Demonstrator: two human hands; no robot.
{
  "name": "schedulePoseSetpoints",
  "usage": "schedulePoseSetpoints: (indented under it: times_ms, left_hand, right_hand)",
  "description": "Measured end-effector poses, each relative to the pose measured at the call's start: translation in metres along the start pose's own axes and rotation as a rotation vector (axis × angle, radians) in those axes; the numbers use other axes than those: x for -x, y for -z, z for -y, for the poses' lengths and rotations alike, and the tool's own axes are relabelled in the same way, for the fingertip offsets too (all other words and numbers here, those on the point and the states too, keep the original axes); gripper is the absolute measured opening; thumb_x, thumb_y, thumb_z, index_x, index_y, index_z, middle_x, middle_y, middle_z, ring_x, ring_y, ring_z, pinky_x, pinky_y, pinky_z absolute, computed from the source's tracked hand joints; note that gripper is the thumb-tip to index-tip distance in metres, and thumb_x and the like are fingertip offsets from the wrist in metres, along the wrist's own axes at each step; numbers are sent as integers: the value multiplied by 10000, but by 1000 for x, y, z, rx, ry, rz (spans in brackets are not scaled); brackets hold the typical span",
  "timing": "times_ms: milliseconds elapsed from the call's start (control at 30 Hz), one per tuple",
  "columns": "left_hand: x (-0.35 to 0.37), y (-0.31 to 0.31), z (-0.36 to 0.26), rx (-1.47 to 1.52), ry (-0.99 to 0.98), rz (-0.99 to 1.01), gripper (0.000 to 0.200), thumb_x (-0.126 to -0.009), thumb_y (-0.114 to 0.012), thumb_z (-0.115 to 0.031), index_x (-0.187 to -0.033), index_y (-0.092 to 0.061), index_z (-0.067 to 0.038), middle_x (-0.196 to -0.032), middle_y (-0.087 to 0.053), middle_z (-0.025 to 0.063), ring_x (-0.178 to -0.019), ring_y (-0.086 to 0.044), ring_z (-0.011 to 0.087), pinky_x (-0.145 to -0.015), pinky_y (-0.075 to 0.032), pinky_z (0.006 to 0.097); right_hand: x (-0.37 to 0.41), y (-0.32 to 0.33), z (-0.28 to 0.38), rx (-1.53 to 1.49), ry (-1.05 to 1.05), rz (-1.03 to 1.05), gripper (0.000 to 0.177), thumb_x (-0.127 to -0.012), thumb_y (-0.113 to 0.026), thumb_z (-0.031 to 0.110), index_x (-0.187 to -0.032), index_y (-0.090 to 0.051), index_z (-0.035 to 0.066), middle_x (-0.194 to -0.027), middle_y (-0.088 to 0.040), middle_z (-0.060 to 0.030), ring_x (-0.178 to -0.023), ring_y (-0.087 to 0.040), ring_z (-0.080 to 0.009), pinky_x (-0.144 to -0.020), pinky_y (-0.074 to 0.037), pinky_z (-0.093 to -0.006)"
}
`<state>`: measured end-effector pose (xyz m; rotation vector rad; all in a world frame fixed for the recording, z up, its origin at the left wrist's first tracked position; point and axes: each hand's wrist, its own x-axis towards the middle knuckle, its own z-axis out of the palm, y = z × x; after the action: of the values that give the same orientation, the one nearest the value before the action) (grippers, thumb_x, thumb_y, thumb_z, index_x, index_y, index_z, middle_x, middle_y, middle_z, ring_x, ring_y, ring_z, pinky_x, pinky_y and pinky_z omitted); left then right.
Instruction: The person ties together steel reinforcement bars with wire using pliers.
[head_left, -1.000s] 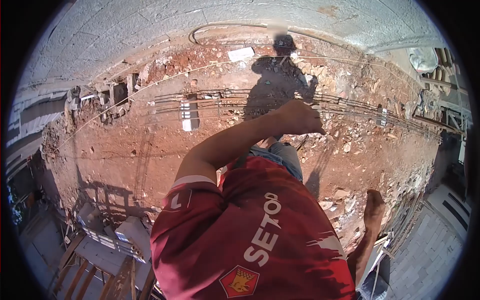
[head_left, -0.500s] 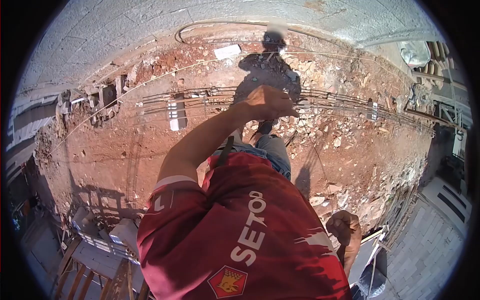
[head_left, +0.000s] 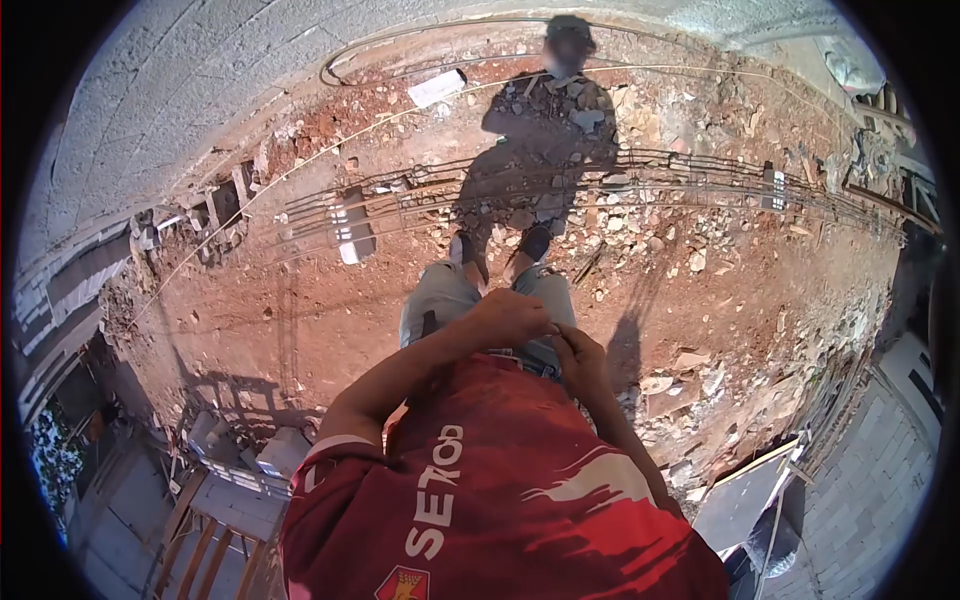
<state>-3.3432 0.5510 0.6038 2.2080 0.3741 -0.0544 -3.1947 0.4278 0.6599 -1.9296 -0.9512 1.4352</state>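
Note:
Both hands meet in front of my waist, just above my jeans. My left hand is curled closed, its fingertips pointing right. Against it is my right hand, with thumb and fingers pinched together. Something small and thin seems to sit between the fingertips, too small to name. Beyond my feet, several long steel rebars run crosswise over the rubble, propped on hollow blocks. A red jersey covers my torso.
Broken stone and red earth cover the ground. A rough wall stands ahead, with a bent rod and a white block near its foot. Wooden slats lie lower left, a dark board lower right.
My left hand has drawn back from over the rebars to my waist. My right hand has come up from the lower right to meet it. A thin line seen earlier below the left hand no longer shows.

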Motion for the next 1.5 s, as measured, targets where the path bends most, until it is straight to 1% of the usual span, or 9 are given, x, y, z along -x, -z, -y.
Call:
schedulePoseSetpoints:
  times_ms: [200,333,433,533,633,833,900,1000,1500]
  left_hand:
    - [9,-12,69,134,191,124,358,-899,-557,-420,-769,-631,-95,-693,-631,90,-646,-625,307,-555,-465,432]
    - [-4,-39,155,222,488,-219,273,-905,-582,-332,-862,-628,-66,-833,-633,131,-705,-632,294,-592,-474,417]
    - [19,-82,272,337,822,-465,227,-874,-629,-192,-1072,-613,-81,-1016,-593,183,-875,-619,340,-701,-507,426]
    - [60,-123,396,-52,745,-400,188,-864,-641,-191,-1028,-649,-98,-915,-614,181,-827,-623,367,-690,-518,439]
    - [27,-112,412,-200,790,-326,214,-900,-608,-231,-971,-674,-40,-996,-667,152,-962,-632,291,-858,-489,353]
    - [-21,-140,443,376,747,-228,182,-918,-541,-64,-1069,-641,-50,-1018,-637,58,-1029,-587,163,-910,-490,334]
    - [-40,-131,436,-106,466,-186,123,-839,-574,-94,-886,-655,-15,-876,-662,170,-830,-619,359,-760,-490,431]
    - [-41,-131,443,-93,385,-155,108,-838,-576,-100,-842,-629,-6,-851,-651,170,-800,-606,375,-737,-478,438]
    - [-59,-107,438,232,690,102,238,-893,-524,-173,-974,-646,14,-899,-632,211,-833,-622,356,-735,-486,424]
  right_hand:
    - [-57,5,-50,-75,-135,143,175,-910,-575,78,-1033,-661,-11,-875,-678,-109,-794,-614,-125,-692,-479,-280]
    - [-135,-22,-106,-144,-309,33,173,-906,-588,92,-1027,-666,-2,-822,-666,-82,-743,-584,-99,-651,-463,-275]
    - [-209,-48,-174,-306,-424,-166,210,-911,-596,112,-1051,-663,-31,-848,-650,-18,-739,-545,-72,-654,-441,-241]
    - [-274,-84,-235,-338,-512,-204,236,-906,-602,123,-1058,-663,-46,-855,-639,-18,-724,-515,-67,-634,-429,-246]
    - [-322,-122,-277,-219,-507,-207,258,-894,-619,150,-1063,-667,-38,-833,-633,-17,-703,-501,-65,-611,-419,-248]
    - [-379,-175,-300,-135,-469,-136,267,-882,-642,190,-1056,-685,-8,-745,-619,2,-622,-480,-53,-546,-387,-239]
    - [-394,-192,-298,-165,-395,-83,230,-874,-665,213,-976,-705,11,-694,-592,26,-552,-434,-34,-496,-357,-230]
    - [-408,-193,-254,-205,-656,-75,194,-883,-626,177,-935,-691,3,-732,-631,-46,-633,-537,-133,-563,-433,-331]
    - [-421,-220,-246,-570,-708,70,198,-854,-590,122,-944,-660,-41,-740,-616,-123,-670,-549,-223,-595,-429,-373]
